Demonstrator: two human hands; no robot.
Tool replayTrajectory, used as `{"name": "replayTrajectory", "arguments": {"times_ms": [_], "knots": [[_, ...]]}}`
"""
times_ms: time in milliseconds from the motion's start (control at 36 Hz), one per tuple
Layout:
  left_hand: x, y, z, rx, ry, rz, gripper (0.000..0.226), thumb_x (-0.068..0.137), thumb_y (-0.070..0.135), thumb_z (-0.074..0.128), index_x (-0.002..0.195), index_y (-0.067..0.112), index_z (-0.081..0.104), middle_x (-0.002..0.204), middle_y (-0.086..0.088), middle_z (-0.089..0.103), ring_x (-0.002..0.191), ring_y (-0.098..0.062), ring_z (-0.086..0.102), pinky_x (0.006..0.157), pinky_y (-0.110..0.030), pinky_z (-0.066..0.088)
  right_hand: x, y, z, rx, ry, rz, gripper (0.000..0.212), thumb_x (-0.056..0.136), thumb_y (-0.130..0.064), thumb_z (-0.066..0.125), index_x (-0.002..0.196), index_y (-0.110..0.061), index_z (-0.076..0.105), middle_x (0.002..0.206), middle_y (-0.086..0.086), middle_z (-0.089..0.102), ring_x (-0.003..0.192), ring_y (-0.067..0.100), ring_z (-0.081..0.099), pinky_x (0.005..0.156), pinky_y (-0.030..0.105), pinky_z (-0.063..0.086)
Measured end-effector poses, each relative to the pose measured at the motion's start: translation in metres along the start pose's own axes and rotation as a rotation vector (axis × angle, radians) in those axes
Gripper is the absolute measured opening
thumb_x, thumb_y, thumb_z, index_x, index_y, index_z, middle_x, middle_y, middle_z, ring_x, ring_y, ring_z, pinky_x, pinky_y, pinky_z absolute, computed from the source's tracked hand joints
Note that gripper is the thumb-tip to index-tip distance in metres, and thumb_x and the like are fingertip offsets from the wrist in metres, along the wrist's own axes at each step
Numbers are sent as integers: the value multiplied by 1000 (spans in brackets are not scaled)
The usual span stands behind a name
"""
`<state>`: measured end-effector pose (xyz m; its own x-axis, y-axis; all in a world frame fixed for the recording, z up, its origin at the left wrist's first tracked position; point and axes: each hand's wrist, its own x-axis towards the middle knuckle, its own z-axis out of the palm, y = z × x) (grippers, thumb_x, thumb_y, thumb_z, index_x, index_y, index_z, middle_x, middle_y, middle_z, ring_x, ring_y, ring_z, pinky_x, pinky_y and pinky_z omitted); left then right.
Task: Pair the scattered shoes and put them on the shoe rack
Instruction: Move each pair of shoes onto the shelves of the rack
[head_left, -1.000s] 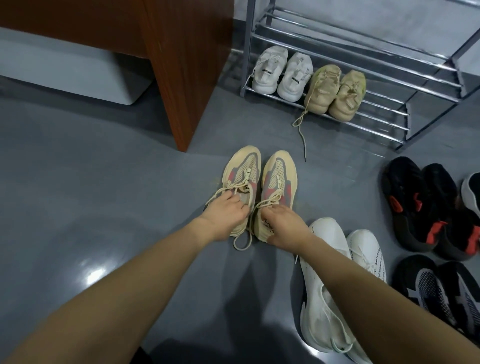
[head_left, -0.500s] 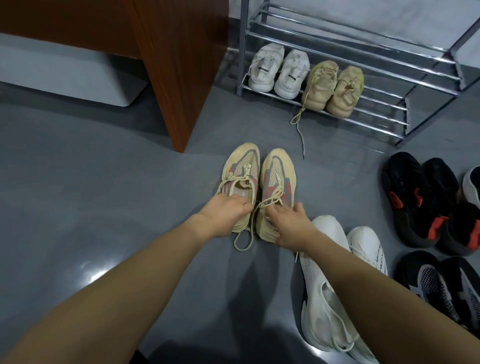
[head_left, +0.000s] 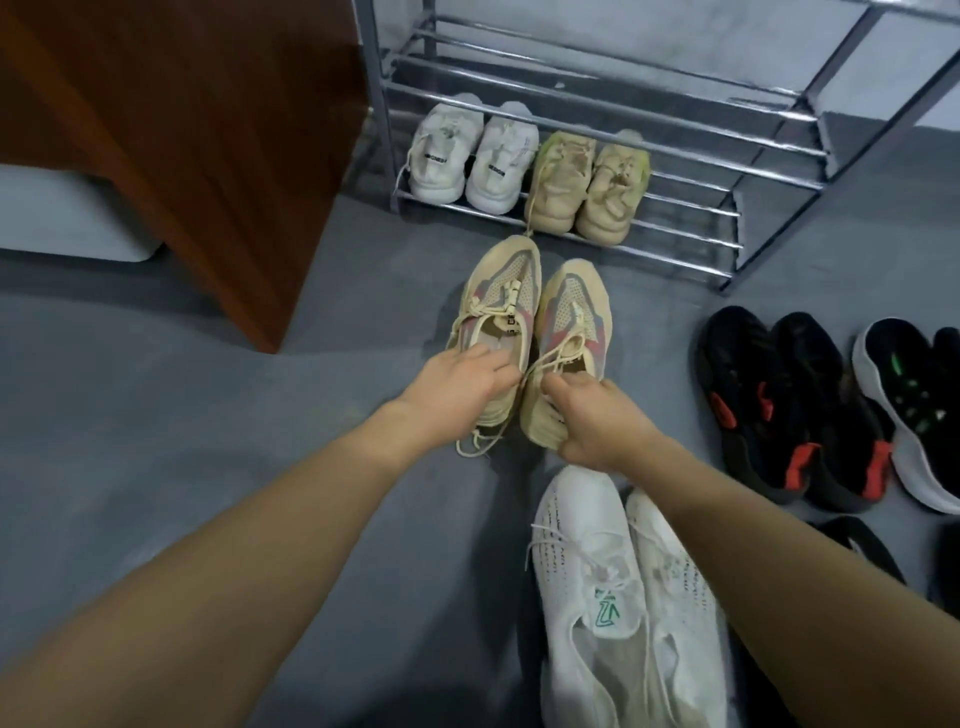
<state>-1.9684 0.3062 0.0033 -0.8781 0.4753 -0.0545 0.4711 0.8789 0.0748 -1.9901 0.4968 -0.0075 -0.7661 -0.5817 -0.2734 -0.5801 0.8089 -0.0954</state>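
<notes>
Both hands have carried the beige shoes nearer the rack since the earlier frame. Nearest, a white pair (head_left: 631, 597) waits on the floor. The left hand (head_left: 457, 384) and right hand (head_left: 597, 421) each grip a beige shoe (head_left: 498, 322) at its heel. Beyond, black shoes (head_left: 789, 395) remain; the rack (head_left: 675, 156) holds two pairs.

A single head-worn camera looks steeply down, close over both forearms, facing the shoe rack (head_left: 597, 244) just beyond the left hand (head_left: 457, 384) and right hand (head_left: 597, 421).
</notes>
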Motion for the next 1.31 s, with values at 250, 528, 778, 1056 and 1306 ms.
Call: {"name": "replayTrajectory", "arguments": {"times_ms": [250, 528, 778, 1056, 1306], "knots": [[66, 39, -40, -72, -125, 10, 44, 79, -3, 54, 118, 15, 47, 114, -2, 44, 111, -21, 40, 64, -31, 37, -20, 68, -52, 16, -15, 99, 42, 76, -22, 61, 110, -12, 38, 115, 10, 52, 108, 30, 46, 73, 35, 37], [145, 80, -81, -54, -177, 3, 47, 78, -5, 56, 121, 12, 47, 119, -4, 43, 117, -22, 39, 68, -35, 47, -31, 139, -115, 74, -12, 136, 41, 83, -23, 57, 117, -10, 40, 122, 9, 46, 116, 29, 40, 74, 37, 36], [219, 67, -80, -53, -156, 37, 46, 80, -6, 54, 120, 15, 48, 119, -2, 43, 117, -21, 37, 62, -30, 41, 1, 191, -119, 215, 7, 240, 50, 78, -5, 55, 124, -13, 38, 125, 8, 41, 117, 28, 34, 89, 48, 38], [302, 30, -39, -78, -70, 168, 52, 76, -10, 51, 123, 12, 49, 119, -6, 44, 114, -22, 36, 66, -30, 36, 71, 243, -87, 285, 140, 376, 49, 77, 0, 54, 119, -18, 40, 121, 1, 40, 114, 25, 35, 88, 44, 35], [349, 7, -14, -270, 32, 221, 47, 66, -10, 61, 108, 9, 56, 111, -9, 50, 103, -32, 44, 76, -50, 49, 101, 273, -69, 323, 346, 429, 68, 68, 14, 53, 131, -8, 41, 133, 16, 35, 121, 36, 30, 104, 44, 33]]}}
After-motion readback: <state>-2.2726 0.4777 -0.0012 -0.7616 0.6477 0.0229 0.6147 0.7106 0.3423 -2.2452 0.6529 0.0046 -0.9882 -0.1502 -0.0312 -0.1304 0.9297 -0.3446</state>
